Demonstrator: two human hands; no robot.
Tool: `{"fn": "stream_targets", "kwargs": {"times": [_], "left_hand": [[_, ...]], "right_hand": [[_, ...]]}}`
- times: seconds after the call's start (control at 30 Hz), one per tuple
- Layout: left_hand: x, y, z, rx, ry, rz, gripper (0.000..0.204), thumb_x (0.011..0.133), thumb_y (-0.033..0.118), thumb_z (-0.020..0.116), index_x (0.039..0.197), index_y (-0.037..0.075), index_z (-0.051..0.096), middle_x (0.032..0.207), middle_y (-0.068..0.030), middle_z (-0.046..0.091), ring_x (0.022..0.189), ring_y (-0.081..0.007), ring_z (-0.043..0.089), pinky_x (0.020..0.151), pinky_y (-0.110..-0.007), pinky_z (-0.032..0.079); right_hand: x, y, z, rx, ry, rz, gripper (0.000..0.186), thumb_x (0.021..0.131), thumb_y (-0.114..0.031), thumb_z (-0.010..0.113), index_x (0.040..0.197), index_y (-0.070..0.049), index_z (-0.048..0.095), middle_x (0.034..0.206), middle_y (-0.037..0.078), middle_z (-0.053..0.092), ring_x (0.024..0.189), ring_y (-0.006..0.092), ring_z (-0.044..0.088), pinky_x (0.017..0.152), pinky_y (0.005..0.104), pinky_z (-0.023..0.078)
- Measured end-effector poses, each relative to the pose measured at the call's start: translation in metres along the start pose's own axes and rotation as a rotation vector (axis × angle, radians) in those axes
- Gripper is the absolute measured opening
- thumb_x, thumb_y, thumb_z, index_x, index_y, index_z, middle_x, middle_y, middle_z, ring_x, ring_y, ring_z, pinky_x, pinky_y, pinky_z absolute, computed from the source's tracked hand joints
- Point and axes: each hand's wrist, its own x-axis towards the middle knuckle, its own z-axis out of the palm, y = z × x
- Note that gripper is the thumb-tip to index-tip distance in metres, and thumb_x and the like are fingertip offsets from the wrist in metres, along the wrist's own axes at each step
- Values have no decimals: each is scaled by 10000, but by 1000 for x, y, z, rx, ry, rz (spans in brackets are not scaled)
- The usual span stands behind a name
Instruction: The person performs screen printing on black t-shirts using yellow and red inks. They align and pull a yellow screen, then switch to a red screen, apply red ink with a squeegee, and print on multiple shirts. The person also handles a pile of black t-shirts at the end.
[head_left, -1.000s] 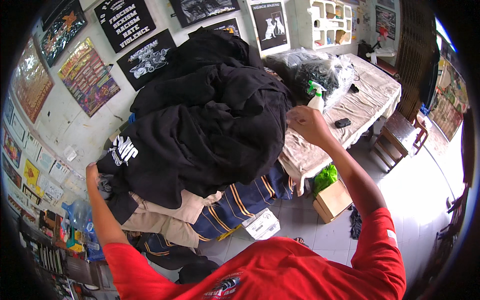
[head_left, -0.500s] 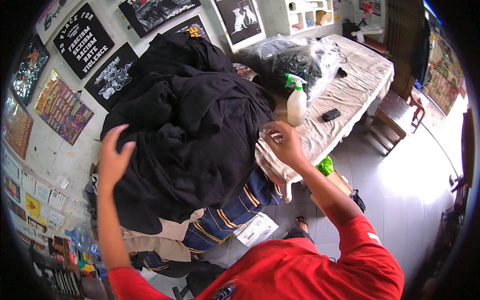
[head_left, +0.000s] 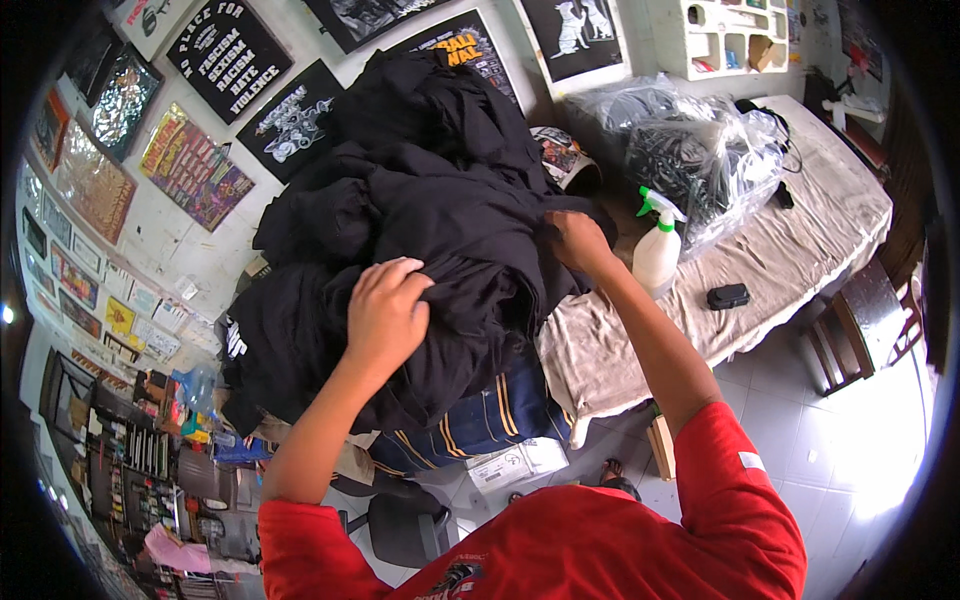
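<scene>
A large heap of black cloth (head_left: 430,210) lies bunched in loose folds before me, a bit of white print showing at its left edge. My left hand (head_left: 385,318) rests on the near middle of the heap, thumb apart from its bent fingers. At the heap's right side, my right hand (head_left: 580,242) is closed on a fold of the black cloth, its fingertips partly hidden. Just right of that hand stands an upright spray bottle (head_left: 656,258) with a green and white trigger head. Dark blue striped fabric (head_left: 470,432) hangs below the heap.
A cloth-covered table (head_left: 600,360) runs to the right. On it lie a clear plastic-wrapped bundle (head_left: 700,160) and a small black case (head_left: 728,297). A wooden chair (head_left: 850,330) stands beyond its edge. Near my legs are a white box (head_left: 515,462) and a dark seat (head_left: 405,530).
My left hand has moved right and onto the heap. My right hand has gone from loosely curled by the edge to closed on the cloth. The view has shifted, and the cloth's folds are bunched differently.
</scene>
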Motion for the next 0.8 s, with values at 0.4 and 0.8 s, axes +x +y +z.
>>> {"fn": "stream_targets", "kwargs": {"times": [0.4,0.8], "left_hand": [[-58,-188,-10,-287,168,-492,192,790,11,612,971,-39,654,904,-157,693,841,-179,660,761,-297,505],[2,-129,-55,-870,-269,-594,364,818,-4,650,1176,-26,585,1180,-117,614,1056,-191,600,939,-292,446]], "right_hand": [[24,-301,-18,524,212,-476,139,797,-190,613,796,-53,632,790,169,653,734,339,656,648,446,522],[-5,-162,-10,633,933,-459,178,811,-178,668,842,-3,660,809,136,661,748,296,644,710,365,507]]}}
